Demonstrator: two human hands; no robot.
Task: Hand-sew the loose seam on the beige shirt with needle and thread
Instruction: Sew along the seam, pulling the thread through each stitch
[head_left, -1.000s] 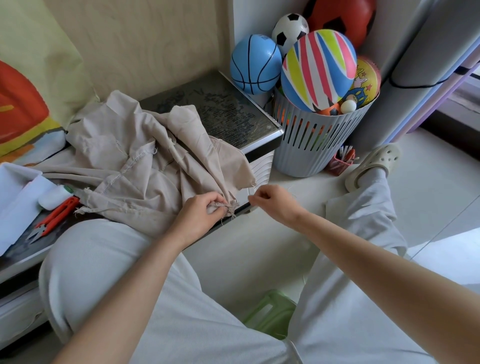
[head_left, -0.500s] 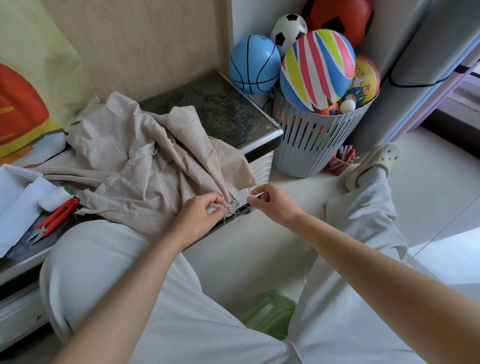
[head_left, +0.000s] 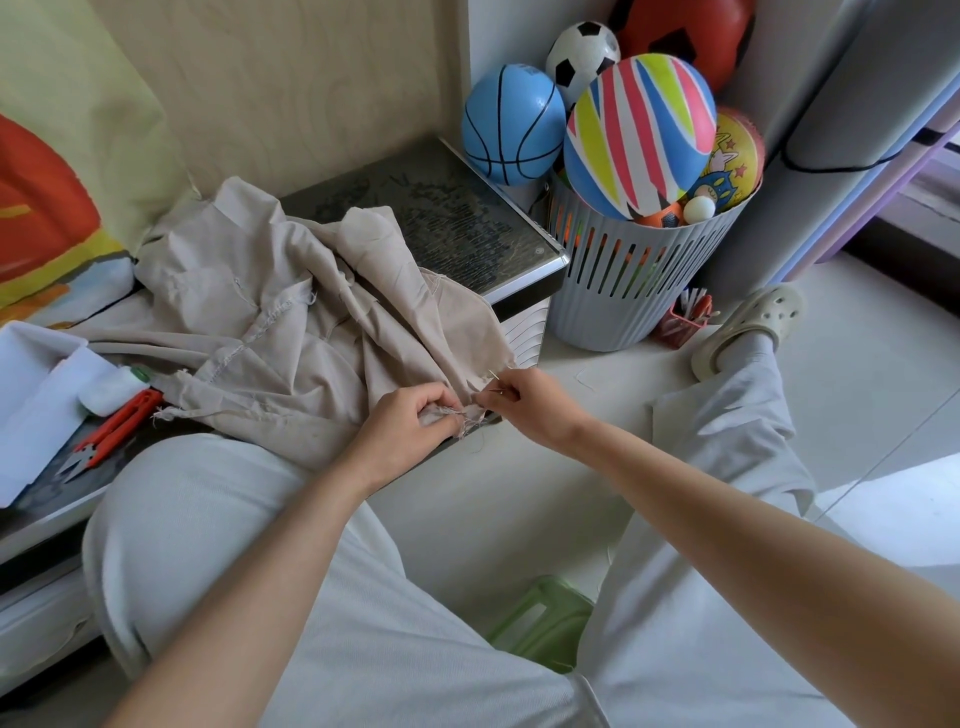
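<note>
**Two hands at the shirt's raggedy edge**

A crumpled beige cotton shirt (head_left: 291, 332) lies in a heap on a low table with a dark shiny top and a silver rim (head_left: 467, 223). It covers the middle of the table. One frayed bit hangs over the front edge, near the front right corner.

The left hand (head_left: 410, 415) is at that front edge. Its fingers are curled tight and squeeze the frayed bit of the shirt. The right hand (head_left: 530, 402) is just beside it, almost touching the cloth. Its fingertips are pinched together on a thin silver needle (head_left: 495, 376) that pokes up a little. The thread is too fine to see well.

Near the left end of the table, by the front edge, lie red thread snips (head_left: 117, 426). A small white spool (head_left: 111, 389) sits just behind them, touching the shirt's corner. An open white box (head_left: 41, 384) is at the far left.

On the floor past the right end of the table stands a grey plastic basket with slits (head_left: 623, 291). A striped ball (head_left: 639, 135) sits in it and a blue ball (head_left: 511, 124) rests beside it.
</note>
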